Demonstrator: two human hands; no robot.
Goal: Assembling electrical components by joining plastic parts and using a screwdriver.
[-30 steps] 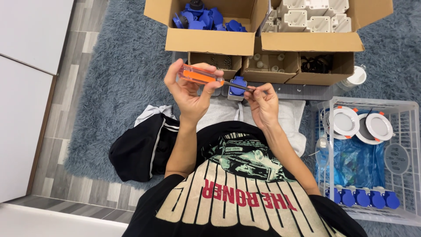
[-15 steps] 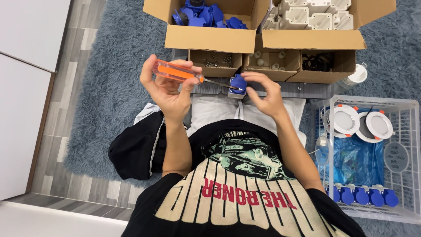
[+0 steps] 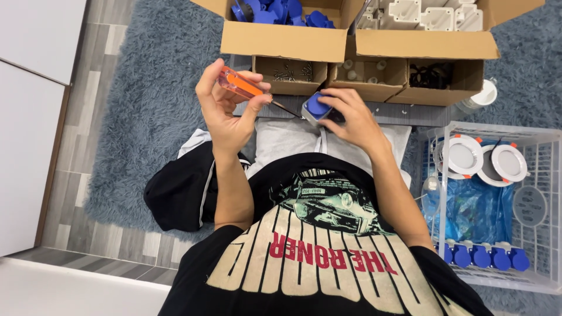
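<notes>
We wear a black short-sleeved T-shirt (image 3: pixel 316 257) with a cream and red lettered print and a car graphic on the chest. Our forearms are bare, without watch or rings. Light grey shorts (image 3: pixel 293 143) cover our lap.

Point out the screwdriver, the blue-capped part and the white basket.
screwdriver (image 3: pixel 241 85), head view, orange handle.
blue-capped part (image 3: pixel 317 106), head view, blue round cap.
white basket (image 3: pixel 547 136), head view, top rim.

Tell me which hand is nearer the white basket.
Right. The right hand, holding a blue socket, is just left of the basket; the left hand with the screwdriver lies farther left.
</notes>
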